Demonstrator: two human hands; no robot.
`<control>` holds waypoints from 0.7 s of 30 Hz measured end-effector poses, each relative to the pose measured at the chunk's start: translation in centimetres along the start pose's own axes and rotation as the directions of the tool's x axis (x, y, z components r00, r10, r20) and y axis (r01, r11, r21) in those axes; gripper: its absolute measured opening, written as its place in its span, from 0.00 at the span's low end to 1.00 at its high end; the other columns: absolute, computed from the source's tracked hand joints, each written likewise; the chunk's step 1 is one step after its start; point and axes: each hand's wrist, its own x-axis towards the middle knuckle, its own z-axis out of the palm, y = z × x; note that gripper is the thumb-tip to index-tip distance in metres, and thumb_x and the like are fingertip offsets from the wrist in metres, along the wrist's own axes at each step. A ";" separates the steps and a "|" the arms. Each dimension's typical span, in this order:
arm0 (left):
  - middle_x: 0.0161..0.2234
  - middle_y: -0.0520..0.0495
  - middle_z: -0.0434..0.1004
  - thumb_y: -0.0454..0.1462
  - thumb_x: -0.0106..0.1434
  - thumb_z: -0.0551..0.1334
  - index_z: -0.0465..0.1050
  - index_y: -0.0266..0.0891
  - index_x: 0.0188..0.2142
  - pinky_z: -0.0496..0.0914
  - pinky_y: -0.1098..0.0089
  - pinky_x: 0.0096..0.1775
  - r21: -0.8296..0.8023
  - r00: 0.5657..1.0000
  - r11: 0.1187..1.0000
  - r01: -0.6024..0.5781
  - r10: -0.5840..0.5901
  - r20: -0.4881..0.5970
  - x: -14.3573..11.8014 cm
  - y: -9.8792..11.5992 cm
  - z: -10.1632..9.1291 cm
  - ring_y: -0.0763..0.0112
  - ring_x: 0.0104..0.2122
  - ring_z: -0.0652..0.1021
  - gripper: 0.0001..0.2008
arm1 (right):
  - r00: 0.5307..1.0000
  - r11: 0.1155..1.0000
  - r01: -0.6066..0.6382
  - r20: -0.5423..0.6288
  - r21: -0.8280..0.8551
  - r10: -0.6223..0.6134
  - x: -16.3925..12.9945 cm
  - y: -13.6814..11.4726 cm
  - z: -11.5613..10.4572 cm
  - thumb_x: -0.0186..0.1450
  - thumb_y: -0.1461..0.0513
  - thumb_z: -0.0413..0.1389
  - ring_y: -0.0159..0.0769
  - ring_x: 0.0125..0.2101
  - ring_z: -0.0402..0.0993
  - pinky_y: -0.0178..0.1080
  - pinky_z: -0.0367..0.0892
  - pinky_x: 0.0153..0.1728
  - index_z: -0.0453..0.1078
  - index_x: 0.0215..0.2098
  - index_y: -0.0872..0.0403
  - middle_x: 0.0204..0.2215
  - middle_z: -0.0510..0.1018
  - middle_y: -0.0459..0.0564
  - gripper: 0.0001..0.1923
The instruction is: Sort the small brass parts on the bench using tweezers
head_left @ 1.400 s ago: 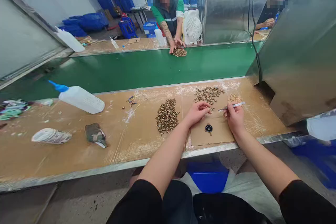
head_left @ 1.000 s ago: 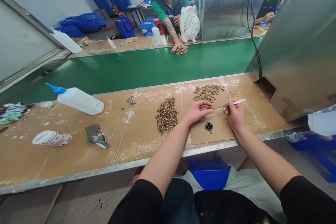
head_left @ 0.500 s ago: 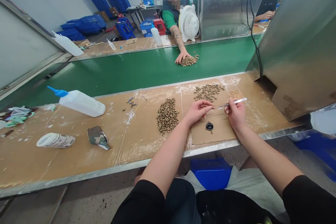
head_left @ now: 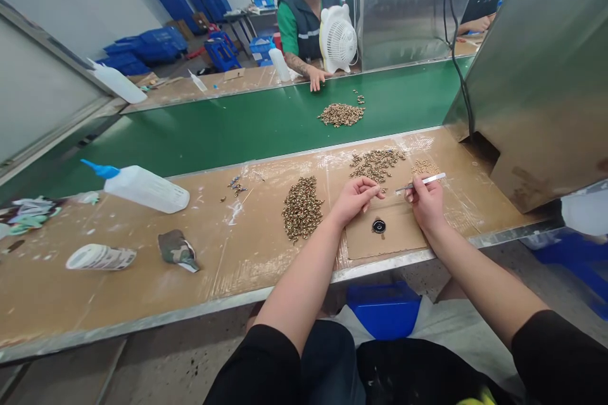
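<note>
hands: left, right | tweezers: slim, silvery, pinched; tip near left fingertips

Bench, brown top w/ metal front edge. On it: white squeeze bottle w/ blue nozzle, lying flat; tape roll; camo rag; 3 heaps of small brass parts; cardboard pad w/ black ring. Behind: green belt w/ another brass heap.

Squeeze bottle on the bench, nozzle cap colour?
Blue, on a white squeeze bottle lying on its side; head view.
</note>
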 end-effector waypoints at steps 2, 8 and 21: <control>0.29 0.49 0.82 0.52 0.59 0.75 0.72 0.36 0.37 0.53 0.76 0.19 -0.046 1.000 0.999 -0.005 0.004 -0.019 0.1 0.0 -0.2 0.86 0.14 0.63 0.23 | 1.000 1.000 -0.003 -0.002 -0.005 0.003 0.0 0.0 0.0 0.56 0.42 0.74 0.26 0.15 0.65 0.30 0.59 0.16 0.70 0.28 0.51 0.16 0.74 0.41 0.27; 0.23 0.58 0.71 0.51 0.53 0.79 0.75 0.37 0.36 0.51 0.77 0.19 -0.145 0.995 0.989 0.003 -0.018 -0.101 0.2 0.0 -0.5 0.87 0.15 0.60 0.24 | 1.000 1.000 -0.009 0.014 0.002 0.009 0.0 -0.1 0.0 0.57 0.42 0.74 0.26 0.15 0.65 0.30 0.59 0.17 0.69 0.28 0.51 0.17 0.74 0.41 0.27; 0.30 0.51 0.82 0.54 0.56 0.77 0.70 0.37 0.39 0.52 0.77 0.18 -0.175 0.999 0.985 0.003 -0.011 -0.046 0.5 -0.2 -0.8 0.87 0.14 0.65 0.27 | 1.000 1.000 -0.011 0.027 -0.009 0.011 -0.2 -0.2 0.0 0.58 0.43 0.74 0.26 0.15 0.65 0.30 0.60 0.18 0.69 0.28 0.51 0.17 0.74 0.41 0.26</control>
